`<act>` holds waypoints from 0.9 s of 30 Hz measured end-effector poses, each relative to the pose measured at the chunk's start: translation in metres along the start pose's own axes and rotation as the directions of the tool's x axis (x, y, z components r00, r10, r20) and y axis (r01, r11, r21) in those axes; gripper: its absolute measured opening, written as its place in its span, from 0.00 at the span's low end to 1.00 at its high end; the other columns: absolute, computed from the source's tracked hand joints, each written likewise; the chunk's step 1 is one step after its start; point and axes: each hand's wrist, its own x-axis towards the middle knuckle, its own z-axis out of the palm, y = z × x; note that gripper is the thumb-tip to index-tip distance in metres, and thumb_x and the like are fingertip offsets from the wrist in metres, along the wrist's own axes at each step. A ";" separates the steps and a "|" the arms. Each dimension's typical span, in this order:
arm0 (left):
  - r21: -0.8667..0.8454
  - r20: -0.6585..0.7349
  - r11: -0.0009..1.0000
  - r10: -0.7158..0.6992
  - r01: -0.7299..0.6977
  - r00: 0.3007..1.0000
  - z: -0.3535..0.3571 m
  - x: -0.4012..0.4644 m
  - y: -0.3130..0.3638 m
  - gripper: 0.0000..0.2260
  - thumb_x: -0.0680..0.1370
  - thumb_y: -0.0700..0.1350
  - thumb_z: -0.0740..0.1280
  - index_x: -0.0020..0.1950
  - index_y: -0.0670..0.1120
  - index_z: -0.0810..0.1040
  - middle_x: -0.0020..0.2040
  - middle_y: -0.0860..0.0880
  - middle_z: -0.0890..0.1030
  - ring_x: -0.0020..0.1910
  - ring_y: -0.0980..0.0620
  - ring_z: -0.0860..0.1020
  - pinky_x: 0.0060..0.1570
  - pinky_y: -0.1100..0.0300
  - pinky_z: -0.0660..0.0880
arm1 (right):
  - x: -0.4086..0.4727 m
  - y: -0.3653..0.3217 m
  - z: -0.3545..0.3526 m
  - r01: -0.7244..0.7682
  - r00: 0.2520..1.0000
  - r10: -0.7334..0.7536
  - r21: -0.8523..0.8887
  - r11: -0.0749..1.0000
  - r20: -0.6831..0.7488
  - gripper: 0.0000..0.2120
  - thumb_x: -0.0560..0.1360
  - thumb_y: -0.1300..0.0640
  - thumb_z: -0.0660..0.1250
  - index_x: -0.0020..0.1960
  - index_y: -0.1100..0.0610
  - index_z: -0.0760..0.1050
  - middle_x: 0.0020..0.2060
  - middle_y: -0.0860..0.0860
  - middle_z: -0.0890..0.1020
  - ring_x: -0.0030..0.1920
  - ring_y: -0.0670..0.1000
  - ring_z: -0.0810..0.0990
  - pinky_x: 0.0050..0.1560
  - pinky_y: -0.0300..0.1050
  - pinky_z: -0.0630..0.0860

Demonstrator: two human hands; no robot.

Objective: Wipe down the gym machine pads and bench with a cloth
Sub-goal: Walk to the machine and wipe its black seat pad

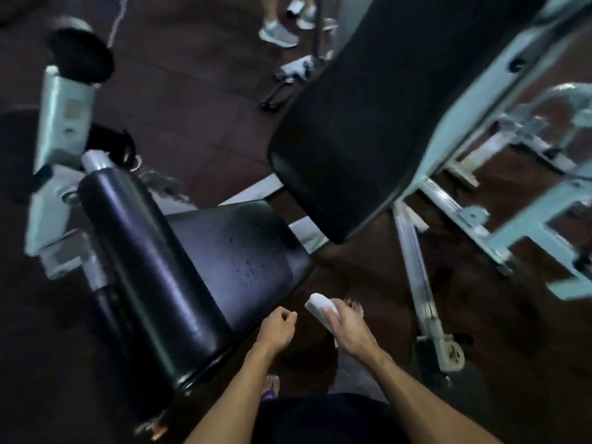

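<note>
A person stands over a black padded bench (243, 251) whose seat carries a few water droplets (248, 267). The right hand (346, 328) grips a folded white cloth (320, 306), held just off the seat's near corner. The left hand (277, 328) is curled into a loose, empty fist beside it. A black back pad (368, 123) rises behind.
</note>
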 end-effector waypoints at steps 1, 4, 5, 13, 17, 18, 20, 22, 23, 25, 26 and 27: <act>-0.056 -0.046 0.998 -0.037 0.034 0.998 0.000 0.008 0.005 0.12 0.82 0.50 0.61 0.59 0.45 0.78 0.55 0.47 0.81 0.46 0.56 0.75 0.47 0.62 0.69 | 0.018 -0.001 -0.006 0.033 0.999 -0.032 -0.040 0.999 0.039 0.18 0.83 0.44 0.52 0.66 0.50 0.72 0.55 0.51 0.81 0.59 0.55 0.78 0.61 0.51 0.72; -0.211 -0.165 0.972 -0.143 0.107 0.976 0.004 0.033 0.020 0.11 0.82 0.48 0.62 0.56 0.44 0.79 0.56 0.44 0.82 0.52 0.51 0.78 0.52 0.60 0.70 | 0.068 -0.008 -0.028 0.136 0.978 -0.114 -0.118 0.984 0.174 0.18 0.84 0.47 0.54 0.68 0.52 0.72 0.58 0.54 0.82 0.60 0.56 0.79 0.50 0.42 0.66; -0.253 -0.202 0.960 -0.172 0.119 0.964 0.005 0.040 0.023 0.10 0.82 0.47 0.62 0.55 0.44 0.79 0.55 0.44 0.82 0.53 0.49 0.79 0.53 0.60 0.71 | 0.083 -0.010 -0.034 0.161 0.968 -0.132 -0.127 0.979 0.212 0.18 0.84 0.47 0.55 0.68 0.52 0.72 0.58 0.54 0.83 0.60 0.55 0.79 0.47 0.41 0.64; -0.214 -0.671 0.977 -0.155 0.011 0.726 -0.023 0.116 0.024 0.09 0.82 0.45 0.62 0.54 0.46 0.80 0.49 0.51 0.80 0.49 0.50 0.79 0.53 0.56 0.75 | 0.206 -0.031 -0.018 0.257 0.949 -0.272 0.106 0.961 0.161 0.17 0.85 0.49 0.55 0.69 0.55 0.71 0.51 0.54 0.83 0.43 0.54 0.84 0.40 0.54 0.83; -0.002 -0.818 0.997 -0.046 0.076 0.574 -0.048 0.156 -0.010 0.12 0.82 0.51 0.59 0.58 0.48 0.79 0.59 0.49 0.79 0.58 0.47 0.76 0.61 0.48 0.72 | 0.247 -0.043 0.030 0.389 0.917 -0.399 0.220 0.895 0.003 0.18 0.85 0.48 0.55 0.71 0.54 0.70 0.59 0.44 0.79 0.59 0.47 0.80 0.58 0.49 0.80; 0.036 -0.826 0.994 -0.029 0.104 0.563 -0.051 0.164 -0.019 0.13 0.82 0.51 0.60 0.61 0.48 0.78 0.64 0.48 0.77 0.64 0.47 0.73 0.65 0.47 0.69 | 0.254 -0.045 0.046 0.415 0.905 -0.424 0.225 0.881 -0.010 0.20 0.85 0.47 0.54 0.72 0.54 0.69 0.64 0.46 0.78 0.64 0.48 0.78 0.64 0.49 0.77; 0.130 -0.834 0.977 0.014 0.171 0.552 -0.054 0.180 -0.035 0.16 0.83 0.52 0.60 0.67 0.48 0.75 0.74 0.46 0.68 0.75 0.46 0.64 0.72 0.45 0.63 | 0.265 -0.045 0.080 0.439 0.891 -0.454 0.217 0.872 0.023 0.25 0.84 0.44 0.52 0.77 0.54 0.63 0.75 0.49 0.70 0.76 0.49 0.66 0.74 0.52 0.68; 0.240 -0.832 0.939 0.068 0.247 0.551 -0.052 0.191 -0.055 0.21 0.83 0.54 0.58 0.73 0.48 0.69 0.80 0.44 0.58 0.80 0.44 0.55 0.76 0.44 0.55 | 0.267 -0.040 0.108 0.489 0.859 -0.502 0.129 0.863 0.101 0.29 0.84 0.41 0.50 0.81 0.52 0.54 0.81 0.48 0.53 0.81 0.47 0.47 0.81 0.54 0.51; 0.265 -0.831 0.922 0.068 0.283 0.553 -0.050 0.195 -0.063 0.23 0.82 0.55 0.57 0.76 0.48 0.65 0.81 0.44 0.55 0.81 0.44 0.52 0.77 0.44 0.52 | 0.266 -0.035 0.118 0.536 0.835 -0.536 0.037 0.843 0.125 0.31 0.83 0.38 0.48 0.82 0.51 0.50 0.81 0.47 0.46 0.81 0.46 0.40 0.81 0.53 0.44; 0.285 -0.824 0.886 0.031 0.366 0.566 -0.045 0.202 -0.074 0.28 0.82 0.59 0.52 0.79 0.48 0.59 0.82 0.44 0.50 0.81 0.46 0.49 0.78 0.44 0.49 | 0.270 -0.025 0.127 0.599 0.800 -0.585 -0.128 0.790 0.132 0.34 0.81 0.34 0.44 0.82 0.48 0.46 0.81 0.47 0.40 0.80 0.48 0.35 0.80 0.55 0.40; 0.301 -0.820 0.860 0.013 0.412 0.572 -0.043 0.205 -0.077 0.29 0.82 0.60 0.50 0.80 0.49 0.57 0.82 0.45 0.49 0.81 0.46 0.48 0.78 0.44 0.48 | 0.275 -0.023 0.128 0.610 0.792 -0.597 -0.181 0.771 0.129 0.34 0.81 0.33 0.42 0.82 0.47 0.45 0.81 0.48 0.40 0.81 0.49 0.35 0.79 0.57 0.39; 0.314 -0.821 0.839 0.005 0.444 0.571 -0.041 0.208 -0.078 0.29 0.81 0.61 0.49 0.80 0.50 0.55 0.82 0.45 0.48 0.81 0.47 0.48 0.78 0.44 0.47 | 0.283 -0.023 0.130 0.616 0.786 -0.606 -0.223 0.755 0.120 0.34 0.80 0.32 0.42 0.82 0.46 0.45 0.81 0.49 0.40 0.81 0.50 0.36 0.79 0.58 0.38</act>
